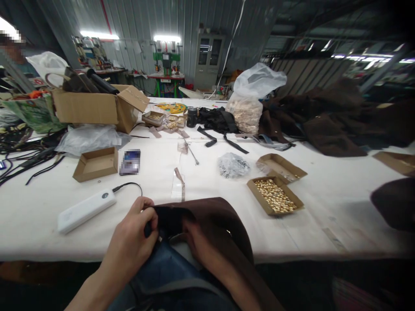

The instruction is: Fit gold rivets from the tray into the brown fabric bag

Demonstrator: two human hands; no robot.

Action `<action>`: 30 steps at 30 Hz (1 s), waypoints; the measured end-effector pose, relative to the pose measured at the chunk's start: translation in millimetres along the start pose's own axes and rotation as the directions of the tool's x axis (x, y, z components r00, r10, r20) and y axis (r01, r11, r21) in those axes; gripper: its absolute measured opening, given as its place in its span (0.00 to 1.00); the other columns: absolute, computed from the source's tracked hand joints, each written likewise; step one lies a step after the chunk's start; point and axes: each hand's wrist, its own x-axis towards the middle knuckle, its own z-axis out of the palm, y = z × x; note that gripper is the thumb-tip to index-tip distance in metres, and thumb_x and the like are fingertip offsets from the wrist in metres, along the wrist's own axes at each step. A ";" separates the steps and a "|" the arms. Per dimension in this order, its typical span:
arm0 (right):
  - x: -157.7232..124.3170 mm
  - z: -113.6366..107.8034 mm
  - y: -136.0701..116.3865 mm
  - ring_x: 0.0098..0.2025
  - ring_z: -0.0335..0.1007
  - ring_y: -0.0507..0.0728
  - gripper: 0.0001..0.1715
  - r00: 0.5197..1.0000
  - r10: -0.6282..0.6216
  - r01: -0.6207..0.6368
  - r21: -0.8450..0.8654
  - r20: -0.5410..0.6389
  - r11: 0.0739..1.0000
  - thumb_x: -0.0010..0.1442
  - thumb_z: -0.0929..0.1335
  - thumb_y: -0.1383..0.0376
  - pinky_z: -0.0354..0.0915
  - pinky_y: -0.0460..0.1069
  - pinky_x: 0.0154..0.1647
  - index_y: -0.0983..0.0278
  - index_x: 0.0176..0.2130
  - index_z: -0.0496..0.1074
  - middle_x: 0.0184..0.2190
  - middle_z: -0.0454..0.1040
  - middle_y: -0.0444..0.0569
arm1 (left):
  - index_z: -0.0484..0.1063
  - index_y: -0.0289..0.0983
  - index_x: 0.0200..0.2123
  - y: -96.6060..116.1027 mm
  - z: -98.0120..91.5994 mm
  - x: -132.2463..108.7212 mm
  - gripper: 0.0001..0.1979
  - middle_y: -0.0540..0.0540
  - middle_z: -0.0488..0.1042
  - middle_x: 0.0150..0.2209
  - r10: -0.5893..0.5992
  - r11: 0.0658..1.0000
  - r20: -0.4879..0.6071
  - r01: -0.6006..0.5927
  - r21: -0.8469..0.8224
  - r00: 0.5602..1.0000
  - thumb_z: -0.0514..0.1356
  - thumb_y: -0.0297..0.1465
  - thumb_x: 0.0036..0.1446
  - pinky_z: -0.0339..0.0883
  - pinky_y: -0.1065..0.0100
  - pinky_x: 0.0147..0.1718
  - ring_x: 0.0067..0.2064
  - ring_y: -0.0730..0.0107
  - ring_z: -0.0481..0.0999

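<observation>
A dark brown fabric piece [223, 216] with a black inner side lies over the table's front edge and hangs towards me. My left hand [138, 226] is closed on its left edge, with thumb and fingers pinched together. Inside the fold, my right hand [196, 239] reaches under the brown cloth; its fingertips are blurred and partly hidden, so its grip is unclear. Blue cloth [171, 263] shows below and between my hands. A small open box of gold-coloured metal pieces [275, 196] stands to the right of the fabric.
On the white table [214, 185] are a white power bank [86, 211] with a cable, a phone [129, 162], a shallow cardboard box [95, 164] and a bag of small metal parts [233, 165]. Dark brown fabric [337, 125] is heaped at right. A large carton [87, 106] stands back left.
</observation>
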 end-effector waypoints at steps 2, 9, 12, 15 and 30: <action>-0.9 1.7 1.0 0.49 0.85 0.69 0.22 0.996 0.025 -0.026 -0.016 -0.080 1.000 0.71 0.68 0.67 0.74 0.57 0.44 0.51 0.59 0.82 0.52 0.85 0.54 | 0.60 0.41 0.33 3.2 -2.9 -7.8 0.12 0.44 0.71 0.50 0.060 0.998 -0.078 -0.059 0.009 0.995 0.55 0.23 0.70 0.69 0.63 0.45 0.48 0.63 0.77; 8.7 17.1 17.0 0.50 0.81 0.67 0.09 0.995 0.010 -0.017 -0.077 -0.096 0.997 0.69 0.71 0.65 0.67 0.56 0.43 0.55 0.49 0.79 0.47 0.82 0.50 | 0.46 0.40 0.77 -11.9 5.4 -1.7 0.43 0.40 0.75 0.56 -0.316 0.940 -0.105 0.296 -0.168 0.943 0.66 0.34 0.67 0.76 0.60 0.44 0.43 0.59 0.83; 12.2 16.3 18.6 0.51 0.81 0.66 0.12 0.998 0.021 -0.026 -0.086 -0.060 0.996 0.69 0.71 0.65 0.67 0.55 0.45 0.54 0.51 0.78 0.49 0.82 0.48 | 0.67 0.39 0.70 -12.5 5.3 13.9 0.29 0.39 0.83 0.49 -0.349 0.937 0.180 0.338 0.091 0.920 0.65 0.34 0.67 0.74 0.59 0.45 0.49 0.48 0.86; 14.0 13.5 17.3 0.50 0.80 0.64 0.07 0.998 -0.005 0.000 -0.083 -0.065 0.997 0.70 0.71 0.63 0.67 0.55 0.46 0.55 0.48 0.79 0.49 0.81 0.48 | 0.80 0.43 0.47 -3.4 7.3 26.4 0.10 0.40 0.86 0.44 -0.370 0.906 0.254 0.287 0.311 0.894 0.66 0.41 0.69 0.70 0.58 0.41 0.51 0.41 0.86; 6.7 1.9 -2.6 0.45 0.77 0.57 0.13 0.995 -0.045 0.034 -0.122 -0.085 0.992 0.72 0.70 0.66 0.63 0.49 0.42 0.57 0.52 0.82 0.46 0.84 0.48 | 0.83 0.38 0.44 3.9 -7.5 45.8 0.14 0.30 0.86 0.46 -0.221 0.906 0.461 0.006 0.423 0.860 0.65 0.25 0.54 0.78 0.50 0.44 0.50 0.29 0.87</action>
